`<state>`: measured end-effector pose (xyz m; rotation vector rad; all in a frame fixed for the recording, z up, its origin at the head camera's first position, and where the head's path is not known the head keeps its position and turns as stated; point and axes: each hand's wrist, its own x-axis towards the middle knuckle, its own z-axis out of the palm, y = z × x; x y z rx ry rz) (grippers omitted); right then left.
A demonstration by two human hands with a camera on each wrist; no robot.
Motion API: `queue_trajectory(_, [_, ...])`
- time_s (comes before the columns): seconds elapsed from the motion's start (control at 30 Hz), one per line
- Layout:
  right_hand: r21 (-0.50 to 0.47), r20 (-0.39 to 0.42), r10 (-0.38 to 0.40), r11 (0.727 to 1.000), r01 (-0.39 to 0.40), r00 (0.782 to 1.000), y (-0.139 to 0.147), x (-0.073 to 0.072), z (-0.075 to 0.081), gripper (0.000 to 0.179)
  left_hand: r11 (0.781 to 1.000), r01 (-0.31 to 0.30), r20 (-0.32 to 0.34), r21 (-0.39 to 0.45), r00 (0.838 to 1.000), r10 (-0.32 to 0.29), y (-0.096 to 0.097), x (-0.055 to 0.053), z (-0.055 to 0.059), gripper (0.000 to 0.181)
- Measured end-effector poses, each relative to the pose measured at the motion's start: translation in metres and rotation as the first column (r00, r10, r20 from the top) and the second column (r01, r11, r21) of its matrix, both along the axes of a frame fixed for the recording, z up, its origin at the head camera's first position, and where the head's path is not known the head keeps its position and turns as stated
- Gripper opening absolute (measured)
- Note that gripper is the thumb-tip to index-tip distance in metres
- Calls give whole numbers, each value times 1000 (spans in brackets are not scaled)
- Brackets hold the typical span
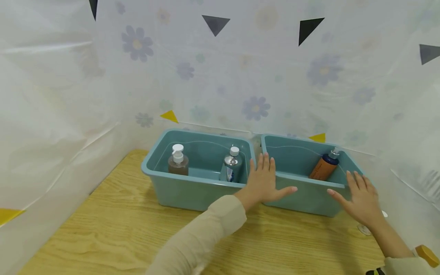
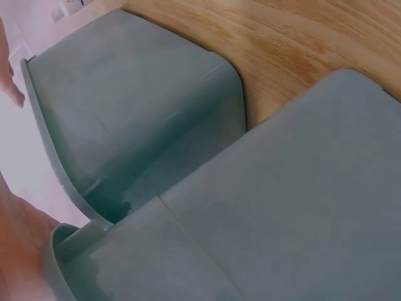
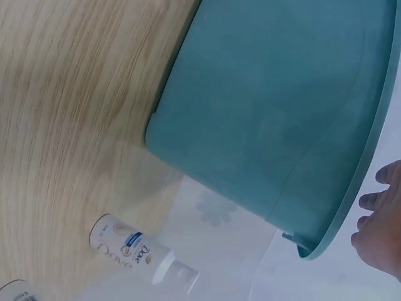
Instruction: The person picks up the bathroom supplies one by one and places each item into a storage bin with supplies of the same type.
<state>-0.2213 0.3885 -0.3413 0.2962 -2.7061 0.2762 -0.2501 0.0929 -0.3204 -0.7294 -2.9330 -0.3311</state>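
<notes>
Two blue-green plastic bins stand side by side on a wooden table. My left hand (image 1: 261, 183), fingers straight and thumb spread, is at the front where the left bin (image 1: 192, 191) meets the right bin (image 1: 302, 194). Near the right bin's front right corner is my right hand (image 1: 362, 200), its fingers extended and holding nothing. Inside the left bin are a pump bottle (image 1: 178, 166) with brownish contents and a clear bottle (image 1: 232, 166) with a white cap. An orange and dark blue pump bottle (image 1: 323, 168) leans inside the right bin.
A white Dove bottle (image 3: 131, 248) lies on the table right of the right bin, with part of another container (image 3: 17, 291) nearby. Behind the bins hangs a flowered plastic sheet (image 1: 220, 76). A yellow-orange object (image 1: 427, 255) sits at the lower right.
</notes>
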Motion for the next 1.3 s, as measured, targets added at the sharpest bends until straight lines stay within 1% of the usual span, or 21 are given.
queue_trajectory(0.13, [-8,5,4,1000,-4,1000,7,-2,1,85,1000,-25,14,-4,1000,25,3,-4,0,100])
queue_trajectory(0.23, [8,-4,-9,1000,9,1000,11,-5,1,85,999,-37,23,-4,999,37,4,-6,1,100])
queue_trajectory(0.53, [17,-27,-15,1000,16,1000,18,-14,5,82,997,-59,38,-49,997,61,9,-11,5,101])
queue_trajectory(0.7, [6,18,-27,1000,27,999,18,-18,8,83,994,-83,62,-73,994,88,13,-12,5,102])
queue_trajectory(0.8, [1,33,-36,999,36,999,18,-21,8,84,990,-100,58,-98,993,106,16,-12,5,103])
queue_trajectory(1.0, [23,77,-56,998,54,995,21,-28,5,85,978,-131,47,-161,989,140,20,-13,5,104])
queue_trajectory(1.07, [26,98,-60,998,58,993,24,-29,5,86,975,-134,50,-179,988,146,21,-13,5,104])
queue_trajectory(1.2, [33,109,-60,998,57,992,28,-32,5,86,971,-138,56,-197,987,152,21,-13,5,104])
queue_trajectory(1.3, [26,118,-58,998,55,991,31,-35,4,86,969,-142,44,-203,987,154,21,-14,3,104])
